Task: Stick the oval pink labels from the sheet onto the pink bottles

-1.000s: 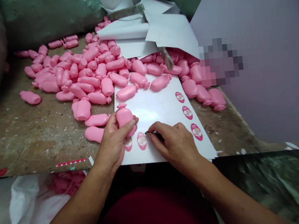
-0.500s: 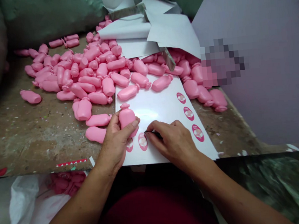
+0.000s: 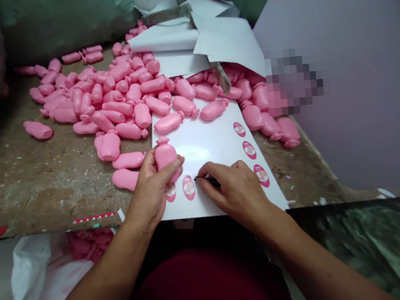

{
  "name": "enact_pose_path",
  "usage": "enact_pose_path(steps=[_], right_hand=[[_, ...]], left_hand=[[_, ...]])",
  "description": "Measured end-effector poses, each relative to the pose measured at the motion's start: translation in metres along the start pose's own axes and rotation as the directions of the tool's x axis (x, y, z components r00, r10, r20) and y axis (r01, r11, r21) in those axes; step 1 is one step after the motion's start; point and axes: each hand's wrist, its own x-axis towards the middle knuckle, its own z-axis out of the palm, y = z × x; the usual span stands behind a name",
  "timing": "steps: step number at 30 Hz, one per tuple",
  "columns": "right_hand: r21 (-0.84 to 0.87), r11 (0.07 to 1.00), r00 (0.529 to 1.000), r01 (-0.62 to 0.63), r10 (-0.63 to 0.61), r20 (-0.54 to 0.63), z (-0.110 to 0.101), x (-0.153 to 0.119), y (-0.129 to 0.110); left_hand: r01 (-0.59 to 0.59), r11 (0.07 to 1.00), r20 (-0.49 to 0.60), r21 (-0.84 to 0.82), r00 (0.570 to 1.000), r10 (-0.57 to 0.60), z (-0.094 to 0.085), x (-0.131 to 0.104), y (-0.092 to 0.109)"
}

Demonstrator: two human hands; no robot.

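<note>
My left hand (image 3: 151, 185) is closed round a pink bottle (image 3: 165, 155), its narrow neck pointing away from me, over the left part of a white sticker sheet (image 3: 208, 144). Between the thumb and fingers of my right hand (image 3: 233, 184) is a thin black tool (image 3: 208, 181). Its tip is beside an oval pink sticker (image 3: 188, 188) near the sheet's front edge. Another sticker (image 3: 170, 192) shows partly beside my left hand. Several more oval stickers, such as this one (image 3: 249, 150), run along the sheet's right side.
A large pile of pink bottles (image 3: 120, 73) spreads over the worktable (image 3: 65, 182) and the sheet's far edge. Loose white papers (image 3: 228, 39) lie behind. Green sacks (image 3: 63, 21) stand at the back left. Below the table edge, a white bag (image 3: 31, 274) holds pink pieces.
The view has shifted slightly. The tool's tip now sits a little to the right of the front sticker, slightly farther from its edge. Both hands keep their grips.
</note>
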Motion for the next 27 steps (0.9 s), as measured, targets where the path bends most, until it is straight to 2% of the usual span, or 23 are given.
enact_pose_path(steps=[5,10,16,23,27], right_hand=[[-0.01,0.999,0.999,-0.039,0.039,0.037,-0.0028,0.0044,-0.0044],[0.119,0.984,0.986,-0.134,0.121,0.113,-0.0059,0.0036,-0.0025],[0.022,0.997,0.997,-0.077,0.076,0.028,-0.0022,0.0005,-0.0024],[0.098,0.988,0.988,-0.119,0.108,0.111,-0.0051,0.0046,-0.0055],[0.065,0.992,0.993,-0.104,0.099,0.07,-0.0044,0.003,-0.0039]], left_hand=[[-0.01,1.0,0.008,0.021,1.0,0.01,0.0007,0.0006,-0.0009],[-0.013,1.0,0.01,0.026,1.0,0.013,0.0001,0.0007,-0.001],[-0.004,1.0,0.001,0.021,1.0,0.004,0.0011,-0.0006,0.0004],[-0.003,1.0,-0.006,0.028,1.0,0.004,0.0017,-0.0006,0.0005],[-0.002,1.0,0.003,0.022,1.0,0.002,0.0005,-0.0004,-0.0004]])
